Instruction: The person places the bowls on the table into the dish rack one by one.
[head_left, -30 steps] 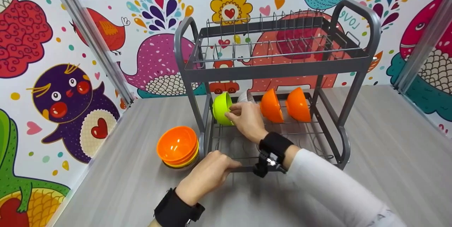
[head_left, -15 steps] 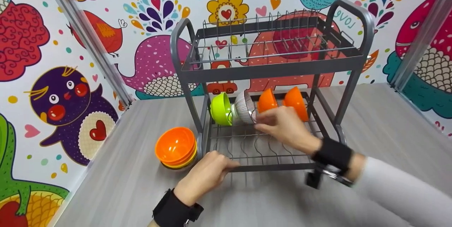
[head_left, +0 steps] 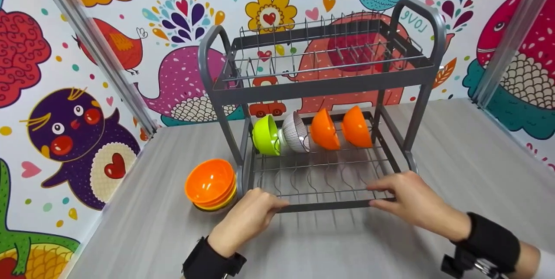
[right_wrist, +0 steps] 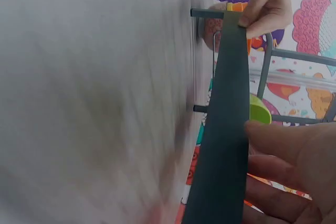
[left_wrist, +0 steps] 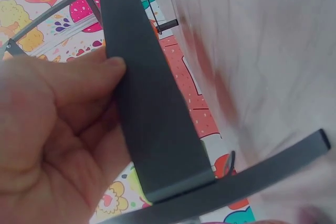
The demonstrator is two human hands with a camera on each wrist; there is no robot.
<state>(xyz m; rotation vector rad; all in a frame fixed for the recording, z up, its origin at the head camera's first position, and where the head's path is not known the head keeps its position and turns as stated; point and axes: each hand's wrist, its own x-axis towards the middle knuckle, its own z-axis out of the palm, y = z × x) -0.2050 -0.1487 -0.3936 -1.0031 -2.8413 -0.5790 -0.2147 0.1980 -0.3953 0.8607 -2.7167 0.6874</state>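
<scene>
A grey two-tier dish rack (head_left: 321,86) stands on the table. My left hand (head_left: 247,214) grips the front bar (left_wrist: 152,103) of its lower tier near the left end, thumb on the front face. Toward the right end, my right hand (head_left: 412,198) reaches around the same bar with thumb and fingers apart; its thumb tip is right at the bar's edge in the right wrist view. At the back of the lower tier, a green bowl (head_left: 265,136), a white striped bowl (head_left: 295,132) and two orange bowls, one left (head_left: 324,129) and one right (head_left: 356,127), stand tipped on edge.
A nested stack of bowls (head_left: 211,183), orange over yellow, stands on the table left of the rack. The rack's upper tier (head_left: 325,81) overhangs the bowls, with wire dividers on it. Cartoon-patterned walls (head_left: 86,140) close off the back and left.
My right hand has left the green bowl, passed the striped and orange bowls, and come down to the rack's front right. My left hand has stayed on the front bar.
</scene>
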